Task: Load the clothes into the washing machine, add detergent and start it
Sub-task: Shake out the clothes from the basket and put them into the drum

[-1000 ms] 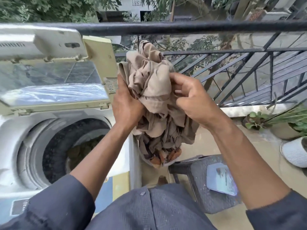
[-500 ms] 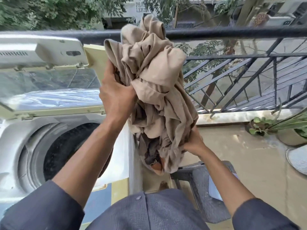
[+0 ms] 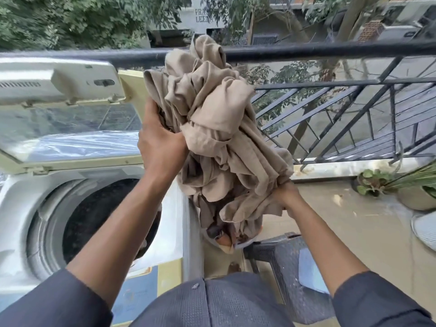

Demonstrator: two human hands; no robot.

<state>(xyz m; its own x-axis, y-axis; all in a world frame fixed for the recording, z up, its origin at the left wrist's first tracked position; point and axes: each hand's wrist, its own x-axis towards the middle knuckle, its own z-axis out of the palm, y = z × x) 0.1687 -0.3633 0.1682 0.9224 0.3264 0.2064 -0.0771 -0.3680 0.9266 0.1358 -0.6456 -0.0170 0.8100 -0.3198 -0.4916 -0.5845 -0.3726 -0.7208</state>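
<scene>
A dark plastic stool (image 3: 295,277) stood just right of the washing machine (image 3: 21,204), under your bundle. A black balcony railing (image 3: 330,49) ran behind, with potted plants (image 3: 375,182) on the tan floor (image 3: 342,234). The machine's lid (image 3: 68,131) was up, its drum (image 3: 94,215) dark inside. Your left hand (image 3: 160,147) gripped the beige clothes (image 3: 219,128) high beside the machine; your right hand (image 3: 286,192) clutched them from below.

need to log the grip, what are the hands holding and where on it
A bundle of beige clothes: left hand grips its upper left side, right hand holds its lower right edge.
</scene>
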